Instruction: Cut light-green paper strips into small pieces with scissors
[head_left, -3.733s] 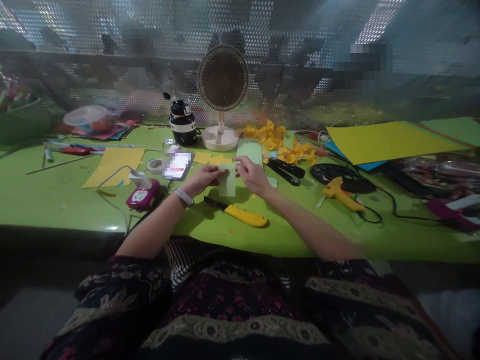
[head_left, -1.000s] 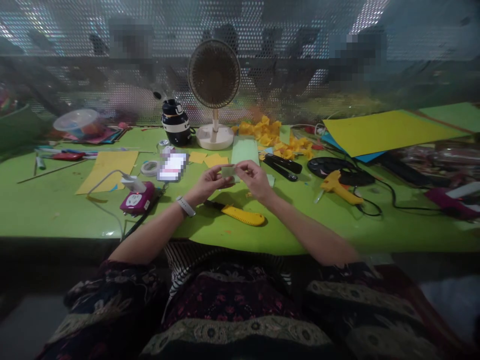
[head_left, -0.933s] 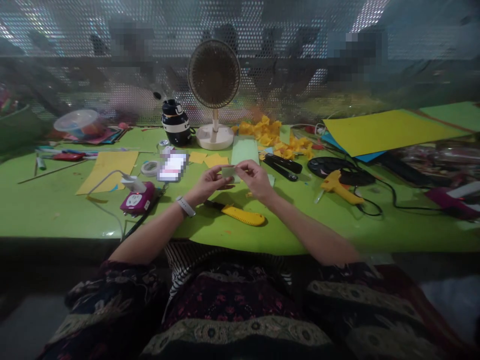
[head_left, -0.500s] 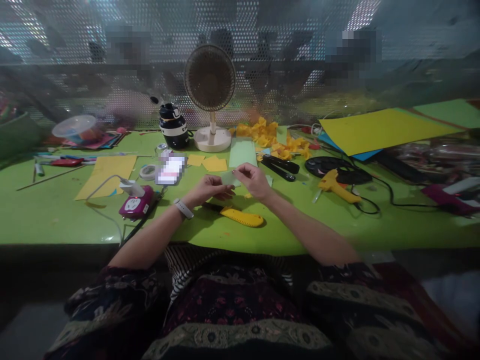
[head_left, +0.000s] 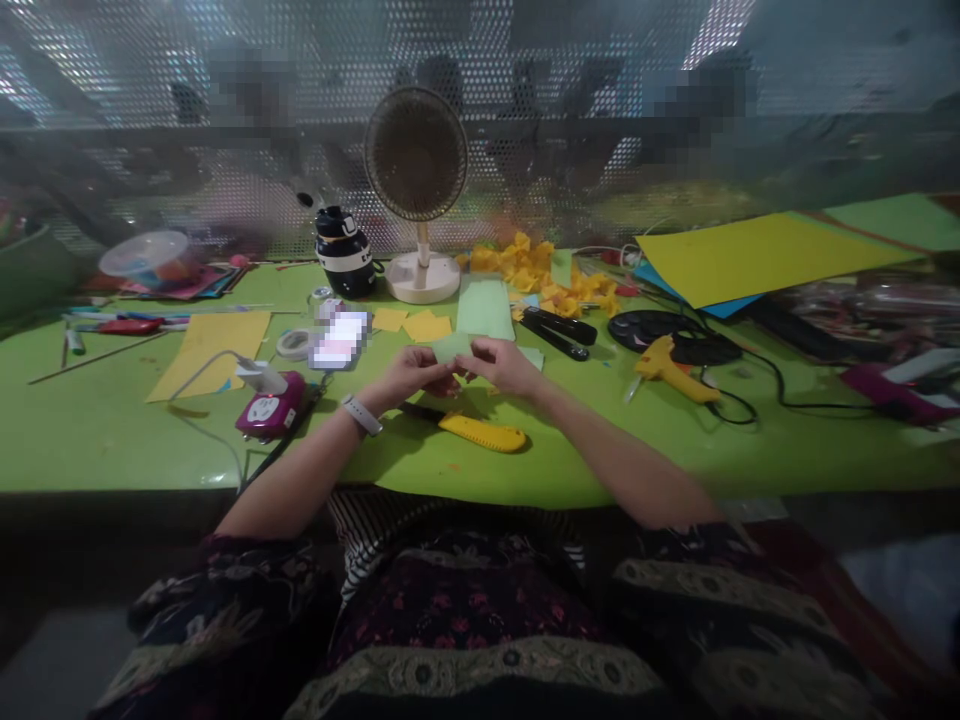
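Observation:
A small piece of light green paper [head_left: 452,347] is held up between my two hands over the table. My left hand [head_left: 414,376] pinches its left side, thumb and fingers closed. On its right side, my right hand [head_left: 504,367] grips the paper with bent fingers, close to the left fingertips. Below the hands a yellow utility knife [head_left: 482,432] lies on the green tabletop [head_left: 420,470]. Behind them is a stack of light green paper [head_left: 485,308], with a black stapler [head_left: 559,332] to its right.
A yellow glue gun [head_left: 679,372] and a black reel [head_left: 671,337] lie to the right. A phone [head_left: 341,340], tape roll [head_left: 295,344] and purple power adapter [head_left: 271,408] are left. Farther back stand a bottle [head_left: 345,252], a fan [head_left: 417,155] and yellow paper flowers [head_left: 517,265].
My right hand has come down and turned, its fingers now nearer my left fingertips. The green paper has shifted slightly and lies flatter between both hands.

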